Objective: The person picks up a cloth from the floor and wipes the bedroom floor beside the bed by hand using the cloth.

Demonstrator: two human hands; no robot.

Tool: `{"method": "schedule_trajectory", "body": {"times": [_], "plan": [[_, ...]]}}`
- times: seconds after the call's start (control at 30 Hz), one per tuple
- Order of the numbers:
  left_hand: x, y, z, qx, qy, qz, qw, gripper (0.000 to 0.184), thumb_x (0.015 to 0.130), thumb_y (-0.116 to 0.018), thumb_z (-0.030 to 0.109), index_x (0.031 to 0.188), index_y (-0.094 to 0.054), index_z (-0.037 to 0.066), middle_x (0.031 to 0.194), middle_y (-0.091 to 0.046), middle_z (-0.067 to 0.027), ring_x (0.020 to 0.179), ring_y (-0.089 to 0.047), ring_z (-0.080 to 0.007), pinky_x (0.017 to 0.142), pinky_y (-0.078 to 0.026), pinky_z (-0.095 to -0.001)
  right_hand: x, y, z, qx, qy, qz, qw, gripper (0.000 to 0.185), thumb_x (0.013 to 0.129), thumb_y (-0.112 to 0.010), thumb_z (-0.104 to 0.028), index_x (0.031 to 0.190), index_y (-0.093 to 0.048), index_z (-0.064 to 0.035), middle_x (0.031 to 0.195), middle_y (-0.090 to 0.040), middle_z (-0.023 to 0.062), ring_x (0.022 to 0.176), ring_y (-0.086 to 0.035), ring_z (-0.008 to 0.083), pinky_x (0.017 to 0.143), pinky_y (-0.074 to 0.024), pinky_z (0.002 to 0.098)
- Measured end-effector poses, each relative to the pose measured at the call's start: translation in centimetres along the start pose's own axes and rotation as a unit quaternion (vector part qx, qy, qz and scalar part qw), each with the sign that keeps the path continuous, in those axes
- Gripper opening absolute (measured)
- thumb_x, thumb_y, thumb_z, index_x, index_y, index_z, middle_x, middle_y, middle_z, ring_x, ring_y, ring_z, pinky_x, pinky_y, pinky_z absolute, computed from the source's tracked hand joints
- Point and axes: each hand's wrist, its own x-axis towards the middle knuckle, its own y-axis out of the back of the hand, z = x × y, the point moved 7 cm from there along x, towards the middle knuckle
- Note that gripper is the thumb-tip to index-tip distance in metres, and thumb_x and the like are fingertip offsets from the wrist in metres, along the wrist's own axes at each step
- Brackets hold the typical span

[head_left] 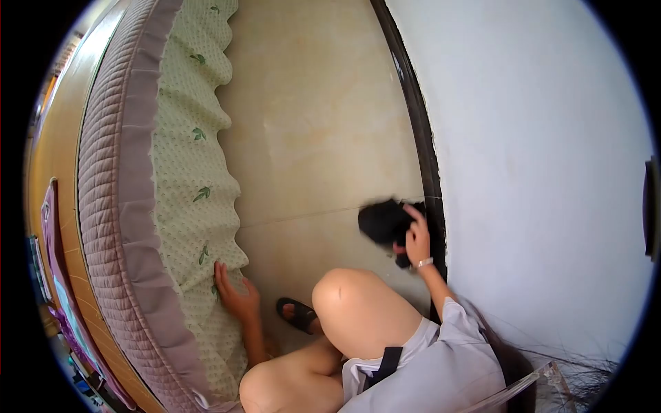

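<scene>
My right hand (416, 239) is low over the floor by the wall, with a bracelet on its wrist. It grips a black cloth-like item (383, 221), smeared by motion, so its exact kind does not show. The index finger stretches over the black item while the other fingers are partly hidden. On the left, my left hand (237, 294) rests against the pale green, leaf-patterned bed cover (196, 179), fingers extended and thumb apart, holding nothing.
My bent knees (351, 296) and a black sandal (296, 314) are between my hands. A quilted mauve bed edge (103, 206) runs along the left. Beige tile floor (310, 103) lies between the bed and the white wall (530, 151) with its dark baseboard (418, 110).
</scene>
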Motion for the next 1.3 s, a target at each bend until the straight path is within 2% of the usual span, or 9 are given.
{"method": "schedule_trajectory", "body": {"times": [0.13, 0.23, 0.4, 0.63, 0.93, 1.1, 1.17, 1.23, 1.3], "plan": [[-0.1, -2.5, -0.7, -0.071, 0.068, -0.069, 0.993, 0.050, 0.070, -0.051, 0.009, 0.117, -0.036, -0.001, 0.120, -0.038, -0.0185, 0.112, -0.037, -0.0338, 0.092, -0.031, -0.0379, 8.9, -3.9, 4.4, -0.202, -0.014, 0.019, 0.979, 0.047, 0.075, -0.049, -0.019, 0.118, -0.038, -0.0059, 0.120, -0.037, 0.0206, 0.114, -0.032, 0.0308, 0.091, -0.0250, 0.0436], [-2.3, -5.9, -3.6, 0.032, 0.077, -0.108, 0.991, 0.052, 0.069, -0.052, 0.009, 0.118, -0.034, -0.002, 0.120, -0.037, -0.0199, 0.113, -0.035, -0.0342, 0.093, -0.030, -0.0374, 13.1, -8.6, 2.7, -0.287, -0.007, 0.028, 0.958, 0.057, 0.075, -0.049, -0.031, 0.125, -0.030, -0.0118, 0.122, -0.034, 0.0223, 0.119, -0.024, 0.0297, 0.090, -0.0177, 0.0501], [-6.2, -8.7, -4.1, -0.045, 0.089, -0.164, 0.981, 0.051, 0.073, -0.051, 0.010, 0.119, -0.032, -0.002, 0.121, -0.036, -0.0196, 0.114, -0.033, -0.0343, 0.095, -0.027, -0.0376, 10.0, -17.7, -5.3, -0.273, 0.195, -0.141, 0.932, 0.048, 0.074, -0.047, -0.035, 0.116, -0.043, -0.0119, 0.131, -0.026, 0.0131, 0.123, -0.019, 0.0235, 0.093, -0.0170, 0.0483], [-6.7, -10.9, -4.0, -0.048, 0.104, -0.282, 0.953, 0.043, 0.074, -0.050, 0.012, 0.114, -0.040, -0.002, 0.115, -0.042, -0.0211, 0.106, -0.040, -0.0349, 0.088, -0.033, -0.0380, -5.0, -21.8, -10.6, -0.196, 0.408, -0.445, 0.773, 0.033, 0.073, -0.050, -0.035, 0.096, -0.058, -0.0130, 0.136, -0.016, 0.0065, 0.126, -0.011, 0.0201, 0.095, -0.0197, 0.0471], [-4.8, -11.1, -2.6, -0.013, 0.114, -0.240, 0.964, 0.041, 0.074, -0.053, 0.019, 0.108, -0.044, -0.003, 0.098, -0.051, -0.0218, 0.093, -0.049, -0.0355, 0.078, -0.039, -0.0389, -9.3, -20.5, -9.5, -0.111, 0.516, -0.453, 0.718, 0.026, 0.065, -0.059, -0.023, 0.090, -0.060, -0.0143, 0.133, -0.024, 0.0076, 0.124, -0.018, 0.0223, 0.091, -0.0276, 0.0465], [-5.3, -11.6, -1.8, -0.042, 0.141, -0.297, 0.944, 0.035, 0.076, -0.053, 0.019, 0.104, -0.046, -0.002, 0.096, -0.052, -0.0195, 0.092, -0.050, -0.0330, 0.079, -0.039, -0.0371, -7.4, -17.9, -6.6, -0.105, 0.382, -0.379, 0.836, 0.020, 0.064, -0.058, -0.014, 0.083, -0.058, -0.0081, 0.122, -0.038, 0.0116, 0.111, -0.036, 0.0299, 0.088, -0.0317, 0.0434], [-4.5, -10.4, -0.4, -0.234, 0.113, -0.218, 0.941, 0.030, 0.079, -0.051, 0.015, 0.104, -0.046, -0.001, 0.096, -0.053, -0.0173, 0.090, -0.051, -0.0297, 0.079, -0.039, -0.0354, -1.5, -15.9, -5.4, 0.115, 0.061, -0.267, 0.955, 0.012, 0.066, -0.051, -0.005, 0.075, -0.052, 0.0009, 0.115, -0.043, 0.0168, 0.102, -0.041, 0.0332, 0.087, -0.0330, 0.0404], [-5.3, -10.6, -1.3, -0.255, 0.129, -0.187, 0.940, 0.029, 0.079, -0.051, 0.014, 0.104, -0.047, -0.001, 0.096, -0.053, -0.0164, 0.090, -0.051, -0.0282, 0.080, -0.038, -0.0347, 3.6, -12.6, -6.8, -0.023, 0.218, -0.068, 0.973, 0.012, 0.066, -0.046, -0.001, 0.075, -0.048, 0.0066, 0.111, -0.044, 0.0211, 0.098, -0.043, 0.0358, 0.086, -0.0338, 0.0387], [-6.4, -10.2, -2.1, -0.281, 0.144, -0.162, 0.935, 0.027, 0.080, -0.050, 0.013, 0.103, -0.047, -0.001, 0.096, -0.053, -0.0155, 0.089, -0.052, -0.0267, 0.080, -0.038, -0.0339, 9.9, -11.7, -6.7, -0.066, 0.140, -0.007, 0.988, 0.021, 0.071, -0.046, -0.008, 0.088, -0.049, 0.0028, 0.115, -0.040, 0.0202, 0.107, -0.036, 0.0352, 0.091, -0.0273, 0.0415]]}}
